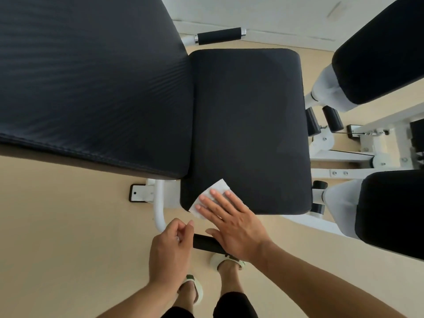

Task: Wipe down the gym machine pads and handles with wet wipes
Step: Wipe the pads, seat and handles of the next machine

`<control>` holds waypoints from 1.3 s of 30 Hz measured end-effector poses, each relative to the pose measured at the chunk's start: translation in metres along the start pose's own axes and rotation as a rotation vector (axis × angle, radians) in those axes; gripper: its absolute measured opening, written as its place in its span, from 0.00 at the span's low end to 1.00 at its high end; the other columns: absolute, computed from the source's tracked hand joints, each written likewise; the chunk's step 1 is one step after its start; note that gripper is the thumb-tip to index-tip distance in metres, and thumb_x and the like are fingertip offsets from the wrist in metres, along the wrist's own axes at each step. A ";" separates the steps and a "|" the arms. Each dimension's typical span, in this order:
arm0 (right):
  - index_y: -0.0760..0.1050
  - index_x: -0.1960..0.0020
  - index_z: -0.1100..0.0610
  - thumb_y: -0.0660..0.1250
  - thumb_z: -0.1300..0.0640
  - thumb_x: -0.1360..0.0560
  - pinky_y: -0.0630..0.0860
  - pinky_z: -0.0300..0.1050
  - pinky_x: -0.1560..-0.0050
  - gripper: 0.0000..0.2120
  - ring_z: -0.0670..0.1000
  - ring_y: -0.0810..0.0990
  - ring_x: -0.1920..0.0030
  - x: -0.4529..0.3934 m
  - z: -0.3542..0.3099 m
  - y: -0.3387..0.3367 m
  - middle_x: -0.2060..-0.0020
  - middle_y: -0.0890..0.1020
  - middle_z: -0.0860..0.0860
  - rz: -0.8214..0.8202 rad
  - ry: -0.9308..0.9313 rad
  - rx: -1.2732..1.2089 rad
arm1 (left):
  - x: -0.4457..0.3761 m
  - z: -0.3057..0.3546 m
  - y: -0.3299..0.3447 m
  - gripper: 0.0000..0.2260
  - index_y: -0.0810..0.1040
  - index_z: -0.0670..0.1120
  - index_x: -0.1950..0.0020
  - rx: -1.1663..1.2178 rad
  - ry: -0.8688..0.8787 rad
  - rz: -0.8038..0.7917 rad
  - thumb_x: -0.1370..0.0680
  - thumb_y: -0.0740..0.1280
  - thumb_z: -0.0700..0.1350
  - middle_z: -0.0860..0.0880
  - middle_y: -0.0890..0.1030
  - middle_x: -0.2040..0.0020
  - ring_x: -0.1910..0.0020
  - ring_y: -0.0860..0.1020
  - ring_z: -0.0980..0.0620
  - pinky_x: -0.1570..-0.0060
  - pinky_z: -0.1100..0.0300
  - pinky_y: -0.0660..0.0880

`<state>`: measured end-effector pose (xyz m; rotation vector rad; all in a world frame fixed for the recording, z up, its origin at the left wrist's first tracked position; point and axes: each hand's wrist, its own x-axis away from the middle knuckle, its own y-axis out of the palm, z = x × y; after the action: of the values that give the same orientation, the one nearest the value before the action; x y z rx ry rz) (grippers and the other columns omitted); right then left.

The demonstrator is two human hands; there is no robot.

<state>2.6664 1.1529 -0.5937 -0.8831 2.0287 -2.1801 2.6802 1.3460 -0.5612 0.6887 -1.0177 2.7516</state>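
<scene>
A black seat pad point(249, 125) fills the middle of the head view, with a ribbed black back pad point(91, 83) to its left. My right hand point(231, 222) lies flat with straight fingers on a white wet wipe point(213, 191), pressing it onto the near left corner of the seat pad. My left hand point(171, 251) hovers over the floor beside the near black handle grip point(206, 244), fingers loosely curled and holding nothing. A second black handle grip point(220, 36) sticks out beyond the far edge of the seat.
Two more black pads point(380, 53) point(392, 212) on white arms stand to the right. A white frame point(367, 157) with bolts runs between them. A white tube point(158, 205) curves down at the seat's near left. Beige floor lies around; my sandalled feet point(227, 260) are below.
</scene>
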 end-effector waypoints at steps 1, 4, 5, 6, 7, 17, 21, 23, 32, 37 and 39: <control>0.47 0.16 0.49 0.48 0.38 0.15 0.45 0.57 0.19 0.31 0.54 0.43 0.17 0.009 0.006 -0.001 0.17 0.48 0.50 0.005 0.043 -0.028 | -0.001 0.004 0.002 0.17 0.71 0.50 0.67 -0.001 0.004 -0.005 0.20 0.67 0.54 0.55 0.75 0.74 0.73 0.75 0.54 0.74 0.65 0.68; 0.47 0.16 0.49 0.44 0.38 0.14 0.49 0.58 0.20 0.30 0.53 0.43 0.17 0.034 0.028 -0.004 0.17 0.49 0.49 0.038 0.345 -0.154 | -0.004 0.021 0.012 0.17 0.71 0.50 0.66 0.015 0.050 -0.056 0.20 0.66 0.54 0.55 0.74 0.75 0.74 0.74 0.54 0.76 0.64 0.69; 0.47 0.16 0.49 0.43 0.38 0.14 0.48 0.57 0.20 0.30 0.53 0.42 0.17 0.042 0.037 -0.005 0.17 0.48 0.50 0.058 0.475 -0.190 | -0.004 0.028 0.016 0.16 0.71 0.51 0.66 0.019 0.078 -0.078 0.20 0.66 0.54 0.54 0.74 0.75 0.75 0.74 0.54 0.77 0.64 0.68; 0.47 0.16 0.50 0.43 0.40 0.14 0.46 0.57 0.19 0.29 0.53 0.42 0.17 0.048 0.045 -0.005 0.16 0.47 0.50 0.082 0.600 -0.221 | -0.006 0.036 0.022 0.16 0.72 0.51 0.65 0.018 0.106 -0.096 0.20 0.66 0.54 0.54 0.73 0.76 0.76 0.73 0.54 0.77 0.64 0.67; 0.47 0.16 0.51 0.42 0.41 0.13 0.46 0.57 0.19 0.29 0.54 0.42 0.17 0.052 0.053 -0.007 0.16 0.46 0.51 0.104 0.701 -0.246 | -0.008 0.046 0.028 0.15 0.72 0.51 0.64 0.022 0.132 -0.109 0.19 0.65 0.54 0.54 0.72 0.77 0.76 0.73 0.54 0.78 0.64 0.66; 0.31 0.18 0.49 0.33 0.39 0.16 0.38 0.56 0.19 0.30 0.54 0.28 0.20 -0.013 0.160 -0.034 0.19 0.31 0.50 0.156 0.769 -0.336 | -0.096 0.152 0.088 0.14 0.70 0.52 0.62 -0.167 0.426 0.059 0.18 0.62 0.56 0.55 0.69 0.74 0.75 0.71 0.59 0.74 0.66 0.64; 0.30 0.19 0.49 0.33 0.40 0.17 0.35 0.55 0.19 0.30 0.53 0.26 0.21 -0.041 0.200 -0.048 0.19 0.31 0.49 0.168 0.716 -0.360 | -0.142 0.169 0.100 0.15 0.69 0.52 0.62 -0.271 0.477 0.181 0.18 0.63 0.55 0.55 0.69 0.73 0.74 0.70 0.58 0.74 0.63 0.63; 0.31 0.18 0.50 0.34 0.41 0.16 0.35 0.54 0.19 0.30 0.53 0.26 0.21 -0.053 0.216 -0.052 0.19 0.31 0.50 0.168 0.691 -0.356 | -0.164 0.176 0.105 0.15 0.69 0.51 0.62 -0.300 0.474 0.227 0.18 0.63 0.55 0.54 0.69 0.73 0.73 0.70 0.57 0.74 0.60 0.66; 0.34 0.17 0.50 0.38 0.42 0.14 0.35 0.55 0.20 0.30 0.54 0.27 0.21 -0.137 0.317 -0.084 0.18 0.34 0.49 0.221 0.573 -0.397 | -0.217 0.214 0.124 0.15 0.68 0.50 0.64 -0.364 0.445 0.434 0.20 0.68 0.51 0.54 0.67 0.73 0.74 0.66 0.53 0.71 0.58 0.63; 0.41 0.16 0.50 0.38 0.41 0.15 0.36 0.56 0.19 0.30 0.54 0.34 0.18 -0.190 0.363 -0.106 0.17 0.40 0.49 0.161 0.536 -0.307 | -0.219 0.213 0.129 0.14 0.70 0.49 0.65 -0.396 0.481 0.459 0.22 0.68 0.50 0.54 0.68 0.74 0.75 0.67 0.52 0.73 0.54 0.70; 0.44 0.16 0.51 0.38 0.42 0.15 0.36 0.56 0.19 0.30 0.54 0.37 0.18 -0.205 0.365 -0.112 0.16 0.44 0.49 0.131 0.500 -0.280 | -0.220 0.215 0.129 0.14 0.69 0.50 0.64 -0.417 0.460 0.450 0.21 0.67 0.50 0.54 0.68 0.74 0.75 0.66 0.53 0.72 0.54 0.71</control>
<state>3.0312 0.9200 -0.5726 -0.2056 2.5699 -2.2447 2.9204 1.1175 -0.5936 -0.2539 -1.6966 2.6762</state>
